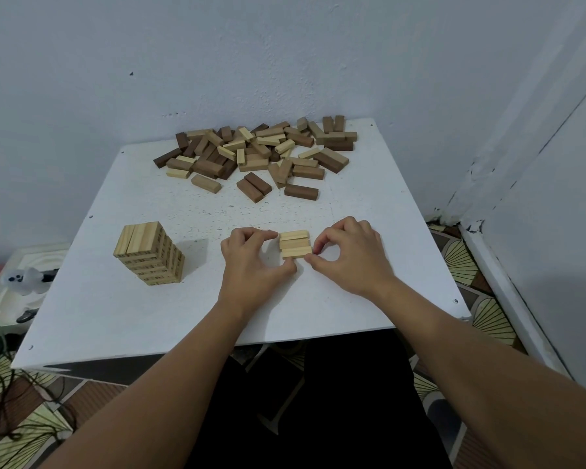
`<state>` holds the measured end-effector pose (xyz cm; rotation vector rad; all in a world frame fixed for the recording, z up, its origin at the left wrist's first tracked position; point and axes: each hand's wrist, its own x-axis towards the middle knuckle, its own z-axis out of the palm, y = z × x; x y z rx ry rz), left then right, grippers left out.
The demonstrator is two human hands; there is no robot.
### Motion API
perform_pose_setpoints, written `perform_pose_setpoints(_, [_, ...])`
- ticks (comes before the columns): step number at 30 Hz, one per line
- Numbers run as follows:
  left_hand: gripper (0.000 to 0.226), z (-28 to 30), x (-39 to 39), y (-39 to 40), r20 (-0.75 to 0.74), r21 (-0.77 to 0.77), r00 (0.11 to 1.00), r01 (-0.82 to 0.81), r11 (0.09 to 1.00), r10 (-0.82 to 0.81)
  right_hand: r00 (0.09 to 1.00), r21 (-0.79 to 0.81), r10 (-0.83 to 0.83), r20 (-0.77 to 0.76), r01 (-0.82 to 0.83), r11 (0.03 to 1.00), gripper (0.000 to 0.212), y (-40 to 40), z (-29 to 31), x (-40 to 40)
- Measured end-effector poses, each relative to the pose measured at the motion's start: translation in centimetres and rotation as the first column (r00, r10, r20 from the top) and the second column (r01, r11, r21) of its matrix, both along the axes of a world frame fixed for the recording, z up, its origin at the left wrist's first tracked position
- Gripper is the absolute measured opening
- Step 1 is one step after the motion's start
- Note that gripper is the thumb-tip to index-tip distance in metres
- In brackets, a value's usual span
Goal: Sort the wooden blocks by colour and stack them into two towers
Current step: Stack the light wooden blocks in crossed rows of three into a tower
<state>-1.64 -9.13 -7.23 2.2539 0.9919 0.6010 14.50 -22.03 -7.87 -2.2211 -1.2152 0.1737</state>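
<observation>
Three light wooden blocks (295, 244) lie side by side in a row on the white table (142, 309), in front of me. My left hand (251, 257) pinches the row's left end with fingers and thumb. My right hand (347, 255) pinches its right end the same way. A tower of light blocks (149, 253), several layers high, stands at the left of the table. A loose pile of mixed light and dark brown blocks (257, 154) covers the far side of the table.
The table stands against a pale wall, with a corner of the room at the right. A small white toy (26, 279) and cables lie on the floor at the left. Patterned floor shows past the table's right edge.
</observation>
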Motion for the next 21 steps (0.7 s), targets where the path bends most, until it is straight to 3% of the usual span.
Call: perform_pose_setpoints(21, [0.05, -0.1, 0.01, 0.3, 0.002, -0.012, 1.0, -0.002, 1.0, 0.002, 1.0, -0.002, 0.003, 0.003, -0.003, 1.0, 0.025, 0.11, 0.12, -0.03])
